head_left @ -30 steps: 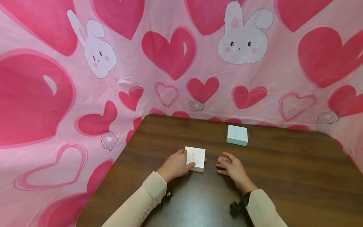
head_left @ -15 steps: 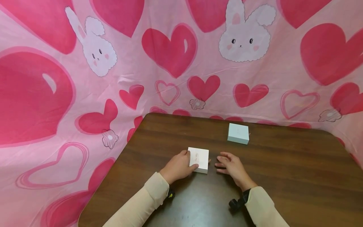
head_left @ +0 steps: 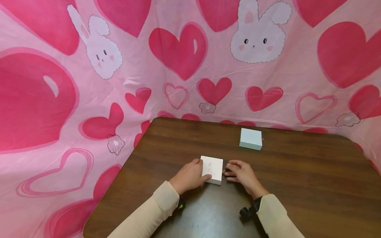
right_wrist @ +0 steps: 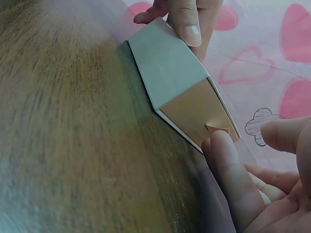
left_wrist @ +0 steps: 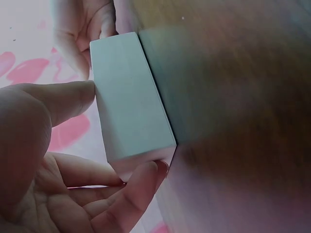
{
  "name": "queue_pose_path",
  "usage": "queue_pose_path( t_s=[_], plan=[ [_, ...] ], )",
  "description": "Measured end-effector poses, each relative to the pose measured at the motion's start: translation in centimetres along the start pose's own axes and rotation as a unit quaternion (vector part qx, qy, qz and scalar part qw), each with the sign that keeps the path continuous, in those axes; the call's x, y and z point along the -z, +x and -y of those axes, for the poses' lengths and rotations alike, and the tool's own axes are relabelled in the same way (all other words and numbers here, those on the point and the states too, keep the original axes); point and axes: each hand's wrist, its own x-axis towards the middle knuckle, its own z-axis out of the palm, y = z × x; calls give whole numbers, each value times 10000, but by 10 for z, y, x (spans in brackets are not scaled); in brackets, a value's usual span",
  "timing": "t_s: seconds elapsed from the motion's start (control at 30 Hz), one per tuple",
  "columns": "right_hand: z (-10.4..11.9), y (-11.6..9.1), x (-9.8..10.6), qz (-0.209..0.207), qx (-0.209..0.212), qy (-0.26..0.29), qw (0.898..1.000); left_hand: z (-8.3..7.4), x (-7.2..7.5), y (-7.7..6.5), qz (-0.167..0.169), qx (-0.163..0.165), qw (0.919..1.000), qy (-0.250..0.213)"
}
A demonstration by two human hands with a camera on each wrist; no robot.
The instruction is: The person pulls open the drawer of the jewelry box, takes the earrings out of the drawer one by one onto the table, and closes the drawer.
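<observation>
A small white drawer box (head_left: 213,168) with faint lettering lies on the table. My left hand (head_left: 190,178) holds it from the left; the left wrist view shows the thumb on one edge and fingers curled at the end. In the right wrist view the box's tan drawer front (right_wrist: 194,108) carries a short ribbon tab (right_wrist: 217,129). Just right of the box is my right hand (head_left: 245,178), its fingers loosely bent. One of its fingertips (right_wrist: 224,145) lies at the tab, while the thumb (right_wrist: 282,135) stays apart from it.
A second, pale box (head_left: 251,138) of similar shape sits farther back on the right of the brown wooden table (head_left: 297,175). Behind and left of the table hangs a pink cloth (head_left: 178,99) printed with hearts and rabbits.
My left hand has slid the white box to the right, toward my right hand. The right hand has barely moved, and the gap between its fingers and the box has narrowed.
</observation>
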Motion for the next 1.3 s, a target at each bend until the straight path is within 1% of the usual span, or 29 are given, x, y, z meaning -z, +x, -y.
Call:
queue_pose_path(
  t_s=[0.17,0.33,0.47,0.7,0.87,1.13,1.3],
  plan=[
    [0,-1,-1,17,-25,-147,9999,-3,-1,0,-2,-39,10000,18],
    [-1,0,0,22,-24,-275,9996,-5,-1,0,-19,-7,10000,-31],
    [-3,1,-1,109,-26,-302,9995,-7,-1,-1,1,35,10000,-72],
    [-4,-1,-1,73,-112,-344,9993,-11,0,-3,-68,-92,9999,9],
    [-3,-2,-1,131,-77,-372,9992,-13,1,-4,-98,-60,9999,-41],
    [-4,0,-4,330,-20,-503,9982,-6,-1,-1,-84,81,9999,-49],
    [-5,1,-8,453,33,-611,9971,-1,-1,0,-57,148,9999,47]
  ],
)
